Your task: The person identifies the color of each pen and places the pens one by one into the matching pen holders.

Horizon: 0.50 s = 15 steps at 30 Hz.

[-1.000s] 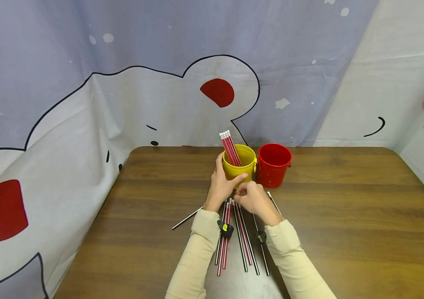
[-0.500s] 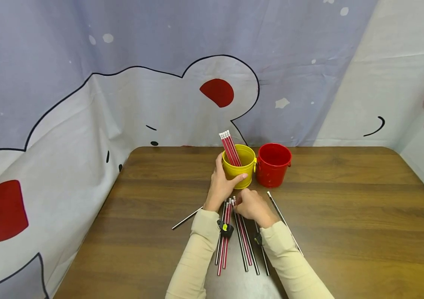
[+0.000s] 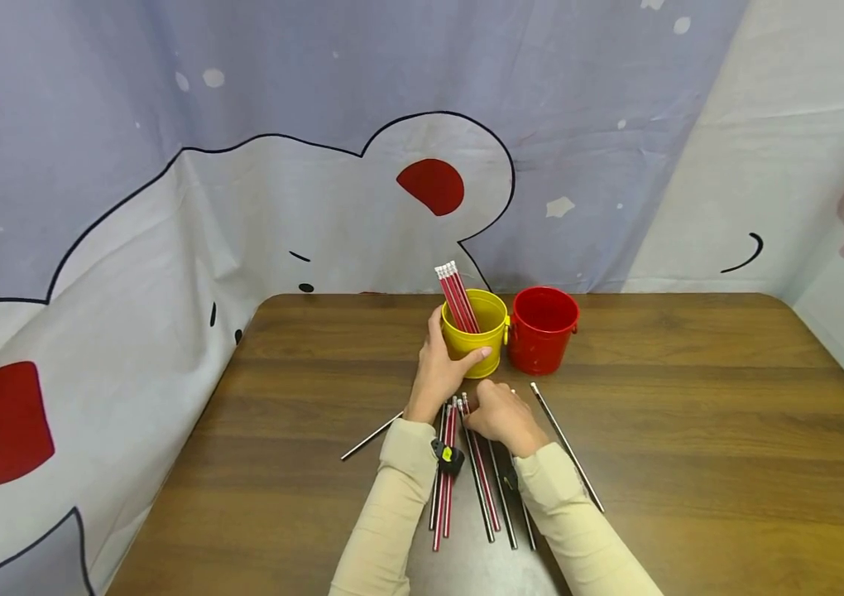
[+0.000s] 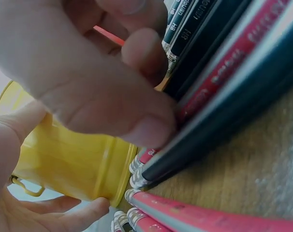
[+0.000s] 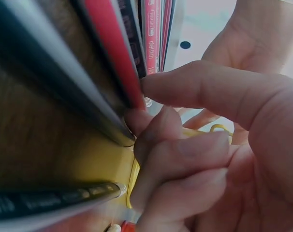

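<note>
In the head view, my left hand [image 3: 437, 374] grips a small yellow bucket [image 3: 487, 341] from its left side, thumb across the front. A bunch of red striped pencils [image 3: 457, 298] leans in it, white eraser ends up. My right hand [image 3: 505, 415] is just in front of the bucket, low over loose pencils. Its thumb and forefinger pinch a red pencil [image 5: 111, 46] near the eraser end in the right wrist view; the other fingers are curled. A black pencil [image 4: 209, 130] lies right beside it in the left wrist view.
Right of the yellow bucket stands a red bucket [image 3: 541, 341]. Several red and black pencils lie on the wooden table [image 3: 690, 430] between the forearms. One black pencil [image 3: 567, 447] lies apart at the right, another dark pencil [image 3: 371, 436] at the left. A printed curtain hangs behind.
My right hand has moved slightly down and away from the bucket toward the loose pencils, its fingers now at a red one. The left hand and bucket have stayed in place.
</note>
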Available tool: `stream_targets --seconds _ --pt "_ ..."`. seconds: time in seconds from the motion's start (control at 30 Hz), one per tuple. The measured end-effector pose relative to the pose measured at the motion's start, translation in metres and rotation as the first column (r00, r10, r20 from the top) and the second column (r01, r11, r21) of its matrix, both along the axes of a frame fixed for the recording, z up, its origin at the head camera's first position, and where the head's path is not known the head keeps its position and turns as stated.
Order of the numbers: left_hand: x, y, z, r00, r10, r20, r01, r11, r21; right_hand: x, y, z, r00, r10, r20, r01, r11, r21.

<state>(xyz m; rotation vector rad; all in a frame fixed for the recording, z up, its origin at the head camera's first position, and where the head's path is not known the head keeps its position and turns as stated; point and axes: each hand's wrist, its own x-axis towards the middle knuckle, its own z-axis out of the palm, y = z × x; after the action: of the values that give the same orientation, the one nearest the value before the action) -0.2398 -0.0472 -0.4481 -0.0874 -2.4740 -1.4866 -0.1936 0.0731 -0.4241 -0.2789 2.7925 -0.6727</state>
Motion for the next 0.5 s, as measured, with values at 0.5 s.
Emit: stream_targets --seconds 0.5 --pt "-0.0007 0.0006 -0.0001 1.0 0.001 -0.009 -0.001 1.0 0.0 0.0007 -0.0008 -0.0011 0.998 -0.038 0.044 0.037 0.999 0.017"
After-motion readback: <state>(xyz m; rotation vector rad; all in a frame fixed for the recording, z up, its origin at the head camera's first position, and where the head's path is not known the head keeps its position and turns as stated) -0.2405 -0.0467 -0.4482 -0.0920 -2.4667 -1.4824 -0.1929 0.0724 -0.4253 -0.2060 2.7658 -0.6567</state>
